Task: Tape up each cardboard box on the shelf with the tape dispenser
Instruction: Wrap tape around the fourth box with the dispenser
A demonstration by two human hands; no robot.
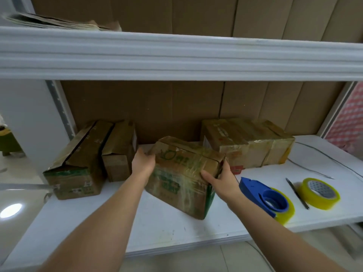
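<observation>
Both hands hold the middle brown cardboard box with green print and glossy clear tape wrapped over it (182,173), one at each end. The left hand (142,162) is curled over the box's upper left corner, fingers hooked behind the far edge. The right hand (221,178) clasps the right end, thumb laid across the near face and fingers wrapped round the side, mostly hidden behind the box. The box sits on the white shelf board (157,228) near its front, turned so that its long axis runs from far left to near right, with one lower corner pointing toward the shelf's front edge; whether it is tilted off the board I cannot tell. Just right of the right wrist lies the blue plastic tape dispenser loaded with a yellowish clear roll (267,197), on its side and untouched. Further right are a thin dark pen (297,193) and a spare yellowish tape roll (319,193). Behind the held box, to the left, stands an open-flapped cardboard box with green print (76,163) with a smaller brown carton (119,150) touching it; to the right rests a long taped cardboard box (247,142).
</observation>
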